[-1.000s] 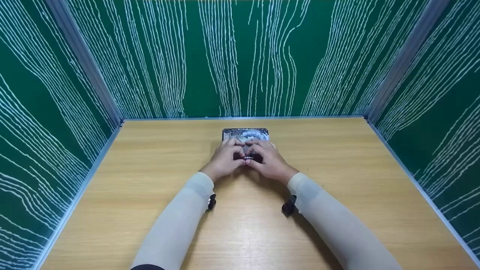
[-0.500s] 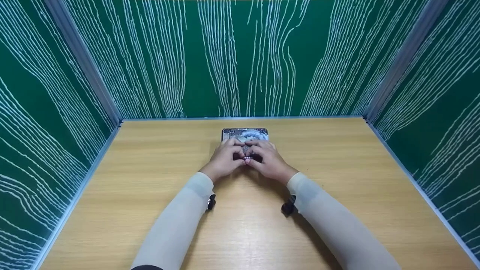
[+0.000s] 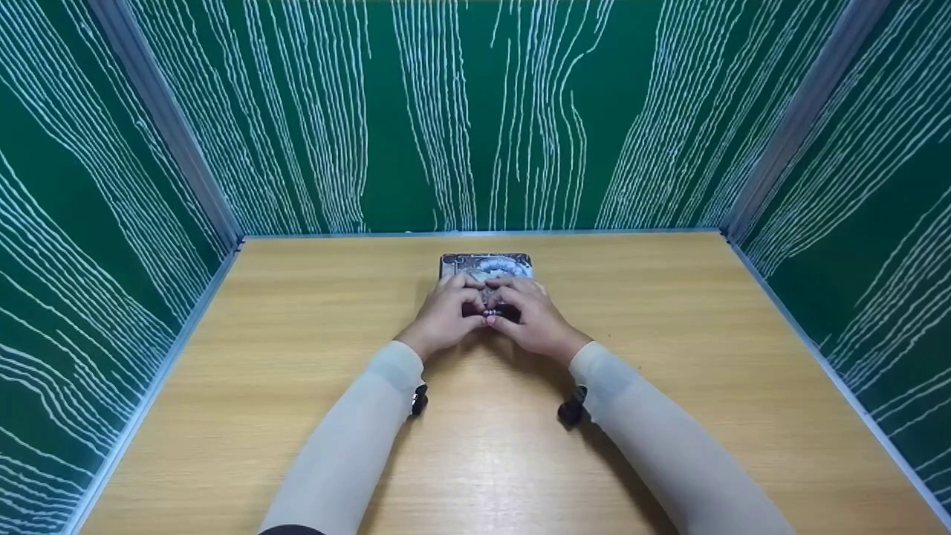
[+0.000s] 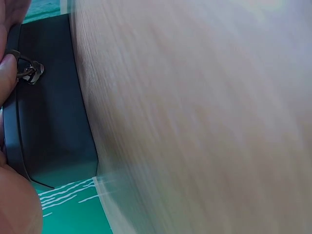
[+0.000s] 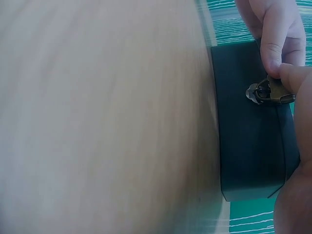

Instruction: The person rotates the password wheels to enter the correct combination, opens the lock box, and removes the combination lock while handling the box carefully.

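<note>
A small box (image 3: pixel 487 264) sits on the table, its lid printed with a blue-grey picture. In the wrist views the dark front of the box (image 4: pixel 56 114) carries a metal clasp (image 5: pixel 275 91). My left hand (image 3: pixel 444 313) rests over the lid's left side, its thumb tip on the clasp. From the other side my right hand (image 3: pixel 536 318) covers the lid's right part, its thumb tip also at the clasp. Both hands bend their fingers over the top and pinch about the clasp, thumb tips nearly meeting. Several fingertips are hidden behind the hands.
The wooden table (image 3: pixel 483 446) runs back to a green wall (image 3: pixel 490 119) with white wavy lines, and similar panels stand left and right. Small black devices (image 3: pixel 570 410) hang at both wrists below pale sleeves.
</note>
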### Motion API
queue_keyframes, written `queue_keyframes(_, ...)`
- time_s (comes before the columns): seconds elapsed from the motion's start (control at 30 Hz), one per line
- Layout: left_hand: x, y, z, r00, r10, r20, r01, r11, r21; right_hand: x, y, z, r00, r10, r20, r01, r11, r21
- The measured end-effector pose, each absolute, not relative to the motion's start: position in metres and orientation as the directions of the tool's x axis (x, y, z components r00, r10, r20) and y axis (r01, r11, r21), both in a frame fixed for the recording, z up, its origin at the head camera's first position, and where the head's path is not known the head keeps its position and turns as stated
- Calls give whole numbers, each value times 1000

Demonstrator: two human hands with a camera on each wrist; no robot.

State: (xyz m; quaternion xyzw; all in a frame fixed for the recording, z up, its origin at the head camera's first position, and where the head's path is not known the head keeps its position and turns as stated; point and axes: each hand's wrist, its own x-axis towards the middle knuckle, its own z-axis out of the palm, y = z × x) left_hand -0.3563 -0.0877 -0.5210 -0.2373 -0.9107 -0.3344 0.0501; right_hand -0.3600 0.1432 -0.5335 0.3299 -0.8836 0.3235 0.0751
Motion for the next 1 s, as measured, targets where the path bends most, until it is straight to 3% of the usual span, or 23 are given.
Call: queue_keyframes(1.0, -355, -88, -520, -883, 395, 254, 465, 656, 594, -357, 141, -530, -772, -529, 352, -632, 578, -517)
